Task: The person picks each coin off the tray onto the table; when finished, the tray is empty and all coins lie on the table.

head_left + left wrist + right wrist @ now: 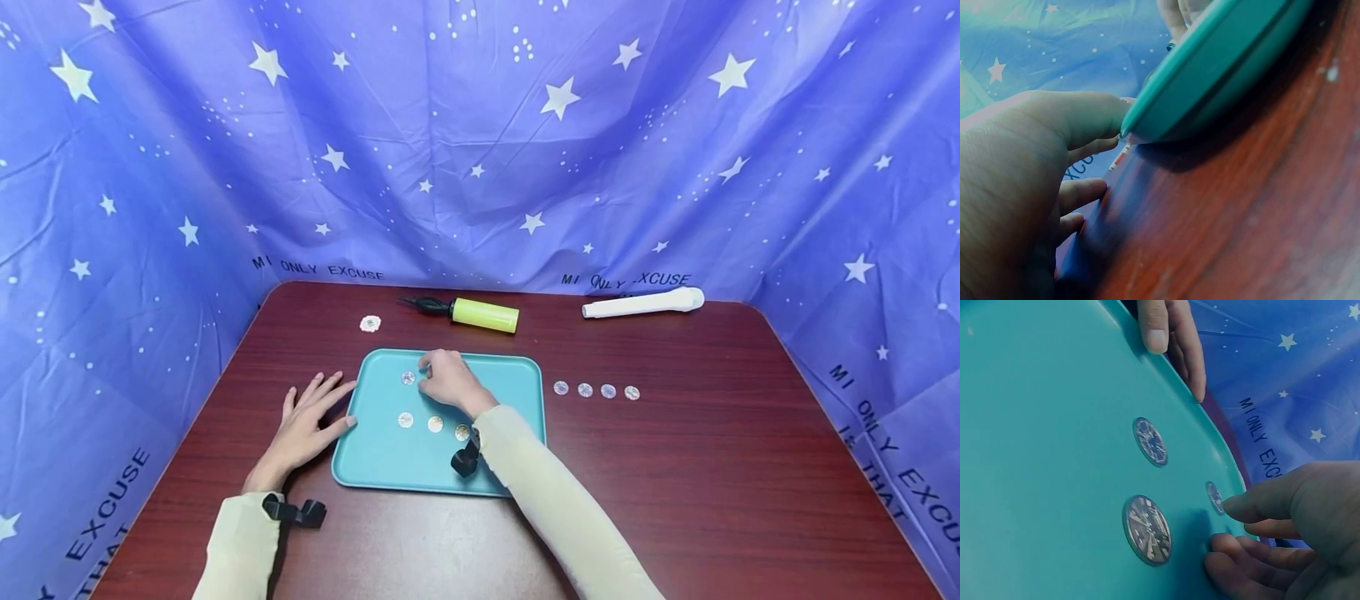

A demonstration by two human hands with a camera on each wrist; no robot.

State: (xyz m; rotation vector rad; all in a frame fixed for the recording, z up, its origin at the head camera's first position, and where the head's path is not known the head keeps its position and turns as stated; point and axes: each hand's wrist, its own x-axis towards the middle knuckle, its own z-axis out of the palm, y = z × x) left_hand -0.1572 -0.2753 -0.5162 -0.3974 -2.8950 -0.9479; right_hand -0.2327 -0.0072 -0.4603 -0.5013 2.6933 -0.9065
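Across the tabletop [712,467], a disc [408,377] is lying in the tray [375,458] just left of my curled right grip [453,382], holding what, if anything, I cannot tell, while my spread left grip [306,425] is touching the rim [337,465].

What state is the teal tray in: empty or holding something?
Holding something: in the head view, round discs lie on the tray, one close to the right hand.
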